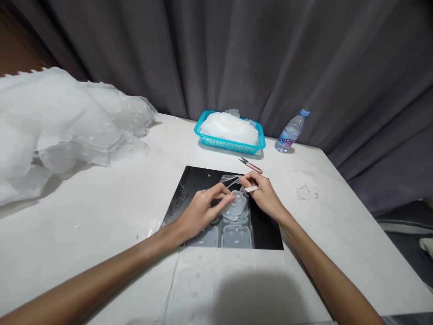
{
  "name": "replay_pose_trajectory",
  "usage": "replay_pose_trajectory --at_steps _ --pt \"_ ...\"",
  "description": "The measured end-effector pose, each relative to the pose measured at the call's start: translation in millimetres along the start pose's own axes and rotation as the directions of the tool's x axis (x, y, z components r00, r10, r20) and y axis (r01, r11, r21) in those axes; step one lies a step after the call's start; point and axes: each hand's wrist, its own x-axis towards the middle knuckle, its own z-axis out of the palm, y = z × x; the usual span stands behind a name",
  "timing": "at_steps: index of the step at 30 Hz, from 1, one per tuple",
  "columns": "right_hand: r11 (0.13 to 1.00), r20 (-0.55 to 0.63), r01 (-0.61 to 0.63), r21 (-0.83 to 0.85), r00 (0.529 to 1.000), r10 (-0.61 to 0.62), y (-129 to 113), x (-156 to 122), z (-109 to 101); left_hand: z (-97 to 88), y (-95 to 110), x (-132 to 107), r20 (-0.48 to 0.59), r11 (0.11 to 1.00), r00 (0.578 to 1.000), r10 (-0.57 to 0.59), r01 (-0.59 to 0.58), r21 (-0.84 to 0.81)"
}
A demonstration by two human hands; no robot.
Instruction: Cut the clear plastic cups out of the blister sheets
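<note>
Over a black mat (pixel 267 230), my left hand (pixel 204 207) pinches a small translucent moulded silicone-like piece (pixel 234 206) between thumb and fingers. My right hand (pixel 260 189) is closed on a thin clear strip (pixel 232 181) at the piece's upper edge, and a pale band crosses its fingers. Below both hands lies a translucent sheet (pixel 237 237) of similar rounded-square shapes, running from the mat down onto the white table. Pink-handled thread snips (pixel 251 165) rest just beyond my right hand.
A turquoise basket (pixel 230 145) heaped with white translucent pieces stands at the back. Right of it is a water bottle (pixel 291 132). A large pile of translucent sheets (pixel 67 122) covers the left side. Clear scraps (pixel 307 192) lie at the right. A grey curtain (pixel 216 54) hangs behind.
</note>
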Motion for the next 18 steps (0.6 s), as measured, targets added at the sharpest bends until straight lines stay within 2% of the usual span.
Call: replay_pose_trajectory --at_steps 3,6,13,18 --pt "0.988 0.137 -0.030 0.153 0.990 0.009 -2 -5 -2 -1.1 1 0 -0.010 0.998 1.000 -0.018 0.018 -0.060" --pt "0.980 0.226 -0.045 0.194 0.974 0.000 -8 -13 -8 1.1 -2 -2 -0.034 0.998 0.999 0.008 -0.010 -0.064" --pt "0.951 0.213 -0.071 0.301 0.977 0.006 -15 -27 -16 2.8 -4 -6 -0.094 0.998 0.995 0.023 -0.029 -0.062" --pt "0.961 0.211 -0.065 0.271 0.978 0.007 -17 -32 -16 1.5 4 -2 -0.101 1.000 0.995 0.022 -0.024 -0.013"
